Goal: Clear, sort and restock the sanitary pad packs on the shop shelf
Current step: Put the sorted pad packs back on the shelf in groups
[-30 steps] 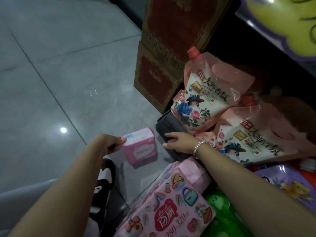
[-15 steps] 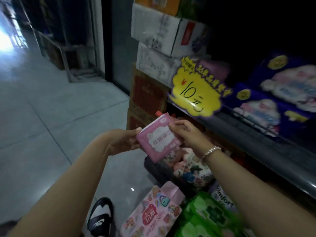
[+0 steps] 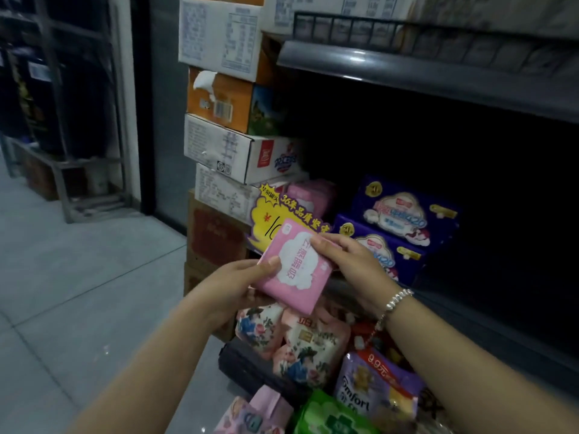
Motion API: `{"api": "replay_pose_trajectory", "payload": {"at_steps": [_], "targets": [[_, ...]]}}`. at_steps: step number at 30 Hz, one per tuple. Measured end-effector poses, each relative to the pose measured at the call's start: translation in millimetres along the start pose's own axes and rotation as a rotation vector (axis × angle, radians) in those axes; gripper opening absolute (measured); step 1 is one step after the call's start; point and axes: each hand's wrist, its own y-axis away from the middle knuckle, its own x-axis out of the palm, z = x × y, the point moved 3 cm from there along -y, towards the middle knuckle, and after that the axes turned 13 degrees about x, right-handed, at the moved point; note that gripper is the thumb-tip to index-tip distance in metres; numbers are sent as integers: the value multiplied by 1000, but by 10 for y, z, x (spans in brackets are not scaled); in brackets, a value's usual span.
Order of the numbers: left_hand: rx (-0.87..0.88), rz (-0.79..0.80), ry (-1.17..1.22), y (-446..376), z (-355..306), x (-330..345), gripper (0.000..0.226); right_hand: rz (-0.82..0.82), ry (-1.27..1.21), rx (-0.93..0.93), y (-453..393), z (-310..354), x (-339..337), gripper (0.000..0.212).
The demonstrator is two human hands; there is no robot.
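Observation:
A small pink sanitary pad pack [image 3: 294,267] with a white cloud label is held in front of the shelf by both hands. My left hand [image 3: 232,283] grips its lower left edge, thumb on the face. My right hand [image 3: 351,264], with a silver bracelet at the wrist, holds the upper right edge. Behind them, two purple pad packs [image 3: 404,214] are stacked on the dark shelf [image 3: 470,311], with another pink pack [image 3: 310,195] further left behind a yellow price sign [image 3: 269,220].
Stacked cardboard boxes [image 3: 225,120] stand left of the shelf. On the floor below lie floral refill pouches [image 3: 294,339], a purple softener pack [image 3: 372,386], a green pack [image 3: 332,415] and a pink printed pack [image 3: 250,415]. An upper shelf edge [image 3: 407,70] juts out overhead. Grey tiled floor [image 3: 78,292] lies left.
The pink pack was picked off the floor by my left hand, raised to shelf height, and my right hand joined it. The view has tilted up towards the shelf.

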Motion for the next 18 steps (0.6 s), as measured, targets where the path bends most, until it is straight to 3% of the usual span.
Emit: {"api": "replay_pose_trajectory", "payload": {"at_steps": [4, 9, 13, 18], "targets": [[71, -18, 173, -226, 38, 207, 47, 0, -77, 54, -122, 16, -114, 80], [252, -48, 272, -522, -81, 454, 32, -107, 13, -53, -285, 404, -237, 73], [334, -152, 51, -716, -56, 454, 40, -245, 165, -195, -513, 885, -318, 59], [445, -147, -385, -994, 184, 237, 53, -350, 284, -316, -964, 1271, -284, 61]]}}
